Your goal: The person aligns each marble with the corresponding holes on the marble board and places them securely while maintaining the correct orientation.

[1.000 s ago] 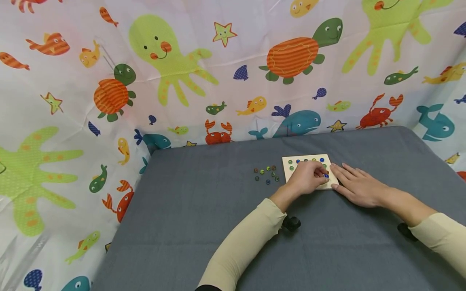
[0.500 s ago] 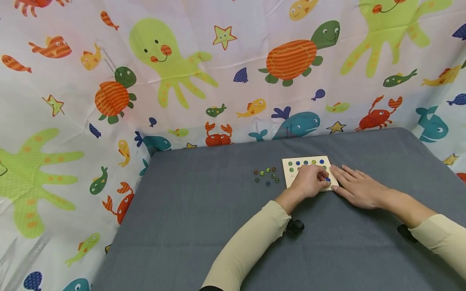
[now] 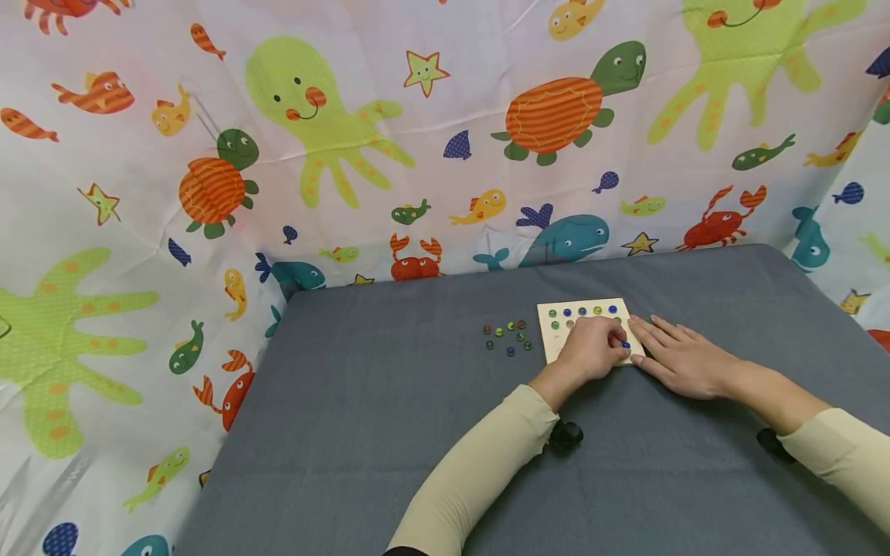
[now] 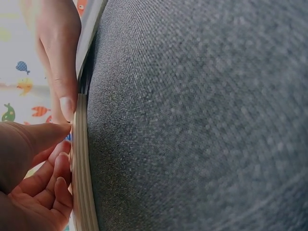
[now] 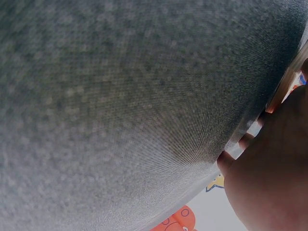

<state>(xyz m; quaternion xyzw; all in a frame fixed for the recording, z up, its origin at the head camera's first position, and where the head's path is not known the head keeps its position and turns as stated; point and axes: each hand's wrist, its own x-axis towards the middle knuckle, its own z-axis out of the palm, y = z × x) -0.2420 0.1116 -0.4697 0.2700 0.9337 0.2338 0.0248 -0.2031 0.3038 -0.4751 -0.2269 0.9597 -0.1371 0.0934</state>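
Observation:
A pale wooden board (image 3: 546, 330) with rows of coloured marbles lies on the grey cloth. My left hand (image 3: 589, 347) reaches over it, hiding its middle, and pinches a blue marble (image 3: 626, 345) between thumb and finger near the board's lower right corner. The left wrist view shows that thumb low against the layered board edge (image 4: 83, 168), with a bit of blue beneath. My right hand (image 3: 684, 363) lies flat, its straight fingers touching the board's right edge. Much of the right wrist view is cloth, with the right hand (image 5: 274, 168) dark at the side.
Several loose marbles (image 3: 511, 350) lie on the cloth just left of the board. The grey cloth-covered table (image 3: 361, 401) meets a curtain (image 3: 389, 85) printed with sea animals at the back and sides.
My left hand has shifted slightly right and down over the board with the blue marble, then nearly stopped. The right hand keeps its place. The loose marbles lie as before.

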